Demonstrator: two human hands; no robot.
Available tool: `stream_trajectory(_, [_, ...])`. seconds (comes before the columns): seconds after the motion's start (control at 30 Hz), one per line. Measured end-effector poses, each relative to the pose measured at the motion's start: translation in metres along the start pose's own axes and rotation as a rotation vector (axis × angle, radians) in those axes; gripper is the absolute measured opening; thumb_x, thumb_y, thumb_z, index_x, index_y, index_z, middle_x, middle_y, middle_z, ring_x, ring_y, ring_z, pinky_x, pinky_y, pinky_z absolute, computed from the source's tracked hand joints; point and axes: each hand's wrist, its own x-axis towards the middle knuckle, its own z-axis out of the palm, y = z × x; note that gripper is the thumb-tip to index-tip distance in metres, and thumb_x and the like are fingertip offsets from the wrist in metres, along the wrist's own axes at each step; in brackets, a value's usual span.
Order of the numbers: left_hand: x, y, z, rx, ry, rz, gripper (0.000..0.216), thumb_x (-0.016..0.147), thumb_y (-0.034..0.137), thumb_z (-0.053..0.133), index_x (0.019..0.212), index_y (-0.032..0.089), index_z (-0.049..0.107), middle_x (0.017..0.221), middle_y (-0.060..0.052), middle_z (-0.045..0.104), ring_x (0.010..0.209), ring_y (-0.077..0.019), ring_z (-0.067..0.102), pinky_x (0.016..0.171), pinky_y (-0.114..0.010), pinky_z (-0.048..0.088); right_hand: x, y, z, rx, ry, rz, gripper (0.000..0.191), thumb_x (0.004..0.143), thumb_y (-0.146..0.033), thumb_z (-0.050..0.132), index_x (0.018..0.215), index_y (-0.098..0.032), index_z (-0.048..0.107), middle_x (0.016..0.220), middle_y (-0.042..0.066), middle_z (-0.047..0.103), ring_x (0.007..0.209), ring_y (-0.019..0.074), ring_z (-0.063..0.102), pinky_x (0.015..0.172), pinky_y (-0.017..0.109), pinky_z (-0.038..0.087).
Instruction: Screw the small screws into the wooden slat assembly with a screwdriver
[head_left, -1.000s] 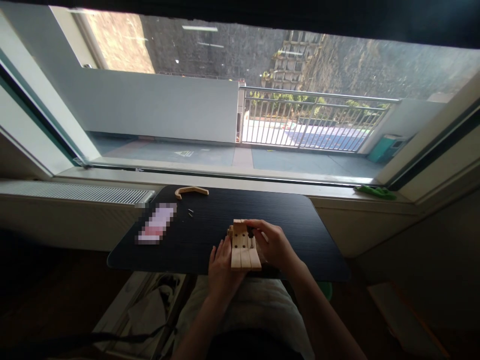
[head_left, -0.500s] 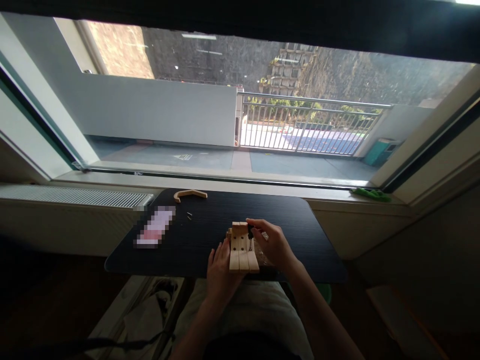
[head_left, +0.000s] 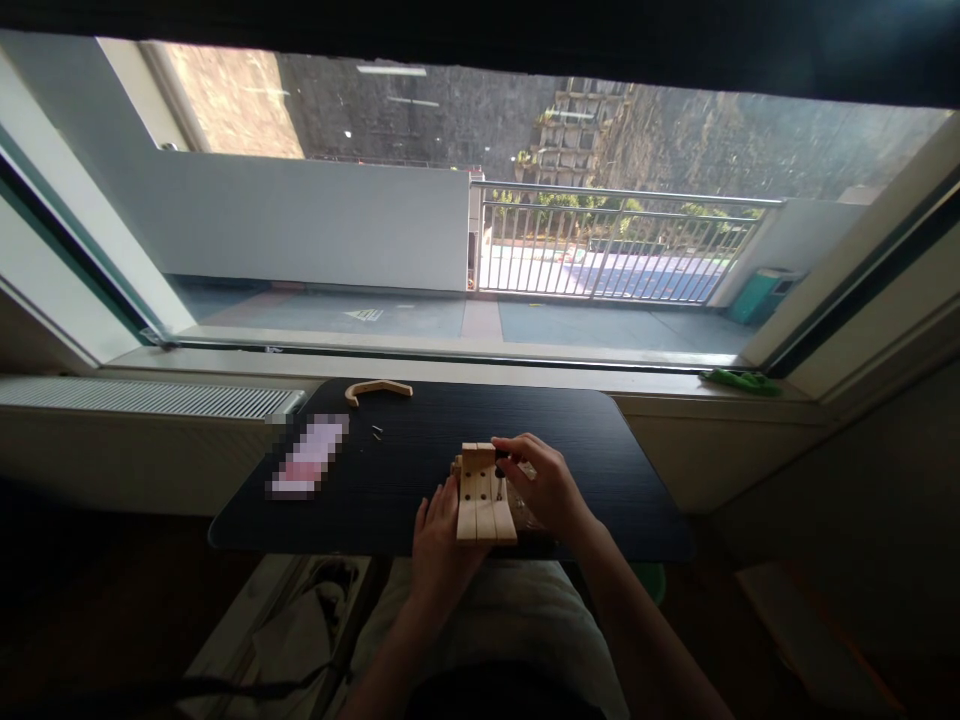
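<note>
A pale wooden slatted piece (head_left: pixel 484 492) with small holes lies near the front edge of the black table (head_left: pixel 600 450). My left hand (head_left: pixel 436 535) rests against its left side and near end, fingers closed round it. My right hand (head_left: pixel 541 482) is at its right side, thumb and forefinger pinched on a small dark tool (head_left: pixel 500 462) set against the top of the wood. What is under my right palm is hidden.
A curved wooden part (head_left: pixel 377 389) lies at the table's far left edge, with small dark screws (head_left: pixel 376 432) in front of it and a blurred pink patch (head_left: pixel 307 458) to the left. A radiator (head_left: pixel 150 398) and a window sill with a green cloth (head_left: pixel 739 379) lie beyond.
The view has shifted slightly. My hands and the wooden piece stay in the same place, my right fingers still pinched on the small tool.
</note>
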Motion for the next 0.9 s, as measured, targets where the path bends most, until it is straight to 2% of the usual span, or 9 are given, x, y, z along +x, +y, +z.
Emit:
stream_trajectory(0.3, [0.000, 0.000, 0.000, 0.014, -0.002, 0.015, 0.084, 0.077, 0.041, 0.070, 0.150, 0.015, 0.037, 0.144, -0.018, 0.057, 0.132, -0.0341, 0.055, 0.111, -0.050, 0.040, -0.002, 0.001, -0.001, -0.007, -0.006, -0.021, 0.023, 0.092, -0.020, 0.060, 0.112, -0.025, 0.070, 0.088, 0.003, 0.065, 0.073, 0.0165, 0.061, 0.067, 0.031, 0.052])
stream_trajectory(0.4, [0.000, 0.000, 0.000, 0.022, 0.006, 0.016, 0.083, 0.077, 0.041, 0.070, 0.149, 0.014, 0.037, 0.143, -0.019, 0.058, 0.132, -0.0340, 0.055, 0.111, -0.050, 0.040, -0.002, 0.003, 0.000, 0.000, -0.004, 0.003, 0.023, 0.092, -0.020, 0.058, 0.112, -0.024, 0.068, 0.095, 0.005, 0.069, 0.082, 0.0188, 0.065, 0.074, 0.034, 0.054])
stream_trajectory(0.5, [0.000, 0.001, -0.001, 0.019, 0.000, 0.017, 0.083, 0.077, 0.040, 0.070, 0.149, 0.013, 0.038, 0.144, -0.019, 0.057, 0.132, -0.0336, 0.055, 0.111, -0.050, 0.040, -0.004, 0.005, 0.003, 0.057, -0.010, 0.061, 0.026, 0.093, -0.019, 0.053, 0.116, -0.024, 0.064, 0.110, 0.008, 0.071, 0.099, 0.0216, 0.068, 0.086, 0.039, 0.055])
stream_trajectory(0.57, [0.000, 0.002, -0.001, 0.015, -0.009, 0.015, 0.083, 0.077, 0.041, 0.071, 0.148, 0.012, 0.038, 0.145, -0.019, 0.056, 0.133, -0.0340, 0.054, 0.111, -0.050, 0.040, -0.004, 0.008, 0.006, 0.124, -0.043, 0.099, 0.029, 0.094, -0.018, 0.049, 0.120, -0.024, 0.060, 0.115, 0.009, 0.071, 0.102, 0.0213, 0.069, 0.087, 0.039, 0.056])
stream_trajectory(0.7, [0.000, 0.002, -0.002, 0.015, -0.022, 0.001, 0.084, 0.077, 0.040, 0.071, 0.149, 0.013, 0.037, 0.145, -0.019, 0.056, 0.133, -0.0343, 0.053, 0.112, -0.050, 0.039, -0.004, 0.013, 0.009, 0.217, -0.099, 0.161, 0.031, 0.097, -0.023, 0.049, 0.126, -0.025, 0.058, 0.106, 0.007, 0.074, 0.090, 0.0190, 0.072, 0.078, 0.035, 0.058])
stream_trajectory(0.9, [-0.002, 0.000, -0.002, 0.023, -0.039, 0.007, 0.084, 0.079, 0.037, 0.068, 0.151, 0.012, 0.034, 0.146, -0.019, 0.055, 0.135, -0.0332, 0.052, 0.113, -0.049, 0.037, -0.001, 0.015, 0.008, 0.224, -0.104, 0.191, 0.031, 0.095, -0.026, 0.054, 0.125, -0.026, 0.064, 0.102, 0.005, 0.076, 0.092, 0.0195, 0.072, 0.081, 0.035, 0.058])
